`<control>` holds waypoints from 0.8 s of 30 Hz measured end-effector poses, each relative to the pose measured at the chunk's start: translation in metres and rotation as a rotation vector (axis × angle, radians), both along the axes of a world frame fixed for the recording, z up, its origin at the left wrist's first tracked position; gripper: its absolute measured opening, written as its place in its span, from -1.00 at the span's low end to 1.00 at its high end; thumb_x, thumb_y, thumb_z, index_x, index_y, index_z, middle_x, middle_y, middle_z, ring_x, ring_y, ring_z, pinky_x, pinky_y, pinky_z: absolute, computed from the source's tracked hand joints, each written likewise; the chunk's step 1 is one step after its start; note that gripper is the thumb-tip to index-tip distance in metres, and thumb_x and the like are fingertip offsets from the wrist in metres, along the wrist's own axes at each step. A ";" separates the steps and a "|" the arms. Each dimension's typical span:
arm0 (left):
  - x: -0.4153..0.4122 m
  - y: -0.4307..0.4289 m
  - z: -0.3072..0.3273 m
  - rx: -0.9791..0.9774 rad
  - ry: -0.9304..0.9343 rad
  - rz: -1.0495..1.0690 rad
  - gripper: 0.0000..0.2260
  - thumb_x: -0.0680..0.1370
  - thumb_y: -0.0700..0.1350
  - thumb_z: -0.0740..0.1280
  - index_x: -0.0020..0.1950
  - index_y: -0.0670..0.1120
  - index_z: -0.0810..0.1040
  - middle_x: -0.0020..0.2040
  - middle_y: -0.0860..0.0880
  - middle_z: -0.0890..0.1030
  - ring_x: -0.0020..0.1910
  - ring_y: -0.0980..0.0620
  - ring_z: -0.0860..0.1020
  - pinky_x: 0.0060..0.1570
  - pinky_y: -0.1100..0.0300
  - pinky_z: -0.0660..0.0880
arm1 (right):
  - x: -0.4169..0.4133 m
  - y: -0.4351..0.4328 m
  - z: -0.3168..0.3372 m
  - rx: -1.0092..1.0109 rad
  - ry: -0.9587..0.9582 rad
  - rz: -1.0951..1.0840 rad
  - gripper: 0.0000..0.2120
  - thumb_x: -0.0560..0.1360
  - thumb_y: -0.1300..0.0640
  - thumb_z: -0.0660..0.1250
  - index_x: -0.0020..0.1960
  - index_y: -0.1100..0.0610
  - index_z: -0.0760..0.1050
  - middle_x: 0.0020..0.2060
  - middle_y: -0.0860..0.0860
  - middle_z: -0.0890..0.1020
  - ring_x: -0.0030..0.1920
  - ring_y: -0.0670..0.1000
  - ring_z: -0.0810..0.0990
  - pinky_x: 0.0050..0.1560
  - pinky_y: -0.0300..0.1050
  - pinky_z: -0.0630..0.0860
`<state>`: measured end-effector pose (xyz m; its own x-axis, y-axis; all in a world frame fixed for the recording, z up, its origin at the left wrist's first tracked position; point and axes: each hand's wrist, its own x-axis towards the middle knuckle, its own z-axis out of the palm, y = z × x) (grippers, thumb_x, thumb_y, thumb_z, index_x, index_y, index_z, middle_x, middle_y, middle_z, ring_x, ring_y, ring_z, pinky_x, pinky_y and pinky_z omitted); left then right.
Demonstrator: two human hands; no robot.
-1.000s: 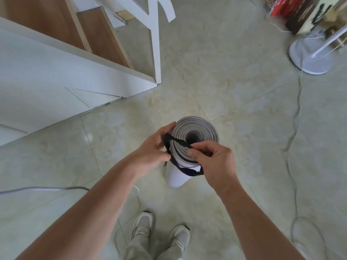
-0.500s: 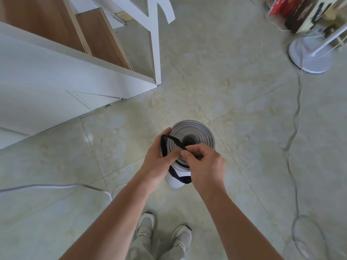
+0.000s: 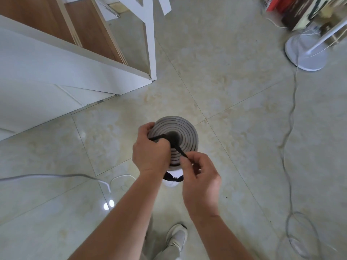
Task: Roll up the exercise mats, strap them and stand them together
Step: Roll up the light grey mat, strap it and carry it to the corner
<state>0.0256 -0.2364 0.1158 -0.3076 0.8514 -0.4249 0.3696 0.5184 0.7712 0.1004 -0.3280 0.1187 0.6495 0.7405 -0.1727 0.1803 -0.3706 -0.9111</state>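
One rolled mat (image 3: pixel 185 129) upright on floor (image 3: pixel 234 113), left grip (image 3: pixel 150 154) holding black strap (image 3: pixel 181 150), right grip (image 3: pixel 201 177) pinching its end

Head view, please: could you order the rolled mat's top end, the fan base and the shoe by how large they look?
1. The rolled mat's top end and the fan base: about alike; the mat is nearer the camera, so unranked.
2. The shoe: clearly smallest.
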 end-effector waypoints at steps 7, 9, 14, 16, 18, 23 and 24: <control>-0.014 -0.035 -0.006 0.153 0.031 -0.197 -0.69 0.28 -0.10 0.23 -0.01 0.12 0.50 -0.21 0.16 0.61 -0.18 0.09 0.58 -0.09 0.11 0.52 | 0.060 0.034 -0.008 -0.258 0.108 -0.114 -0.97 0.56 0.13 0.34 -0.04 0.04 0.55 -0.20 -0.06 0.64 -0.14 0.04 0.64 -0.05 0.09 0.61; -0.008 -0.043 -0.010 0.194 0.043 -0.220 -0.70 0.28 -0.12 0.23 -0.02 0.09 0.50 -0.20 0.13 0.61 -0.17 0.04 0.58 -0.10 0.12 0.52 | 0.067 0.055 -0.006 -0.309 0.055 -0.017 -0.95 0.57 0.11 0.33 0.00 0.07 0.55 -0.18 -0.09 0.63 -0.07 0.00 0.62 -0.06 -0.04 0.57; -0.010 -0.051 -0.018 0.274 0.099 -0.204 -0.66 0.25 -0.16 0.23 0.01 -0.04 0.55 -0.16 0.09 0.60 -0.17 0.01 0.54 -0.15 0.19 0.44 | 0.073 0.087 0.003 -0.366 -0.139 0.382 -0.94 0.53 0.05 0.39 -0.08 0.02 0.56 -0.21 -0.13 0.61 -0.14 -0.13 0.57 -0.19 -0.25 0.48; -0.014 -0.055 -0.020 0.283 0.109 -0.197 -0.65 0.25 -0.17 0.23 0.01 -0.07 0.56 -0.15 0.11 0.59 -0.17 0.06 0.52 -0.13 0.25 0.40 | 0.071 0.094 0.005 -0.373 -0.170 0.537 -0.92 0.51 0.03 0.42 -0.12 0.01 0.55 -0.24 -0.12 0.62 -0.16 -0.12 0.57 -0.14 -0.20 0.51; -0.017 -0.054 -0.020 0.277 0.114 -0.209 -0.65 0.25 -0.16 0.22 0.01 -0.06 0.56 -0.14 0.12 0.59 -0.16 0.06 0.52 -0.12 0.25 0.40 | 0.069 0.099 0.005 -0.376 -0.175 0.636 -0.91 0.51 0.03 0.42 -0.12 0.00 0.54 -0.23 -0.12 0.61 -0.15 -0.13 0.56 -0.12 -0.22 0.49; -0.015 -0.062 -0.020 0.294 0.093 -0.285 -0.60 0.27 -0.04 0.14 0.04 -0.05 0.55 -0.13 0.12 0.57 -0.16 0.07 0.50 -0.13 0.48 0.34 | 0.079 0.110 0.007 -0.632 0.025 0.702 -0.88 0.55 0.06 0.39 -0.12 0.09 0.56 -0.19 0.00 0.64 -0.18 -0.01 0.61 -0.29 -0.24 0.47; -0.015 -0.065 -0.020 0.299 0.084 -0.303 -0.59 0.27 -0.02 0.13 0.04 -0.06 0.55 -0.12 0.12 0.56 -0.16 0.07 0.50 -0.13 0.50 0.34 | 0.080 0.112 0.009 -0.702 0.080 0.721 -0.88 0.55 0.08 0.39 -0.12 0.12 0.57 -0.19 0.03 0.65 -0.18 0.00 0.62 -0.32 -0.22 0.50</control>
<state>0.0110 -0.3019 0.0959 -0.0474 0.9904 -0.1299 0.5389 0.1349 0.8315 0.1805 -0.2161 0.1272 0.0540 0.6663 -0.7438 0.5211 -0.6542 -0.5482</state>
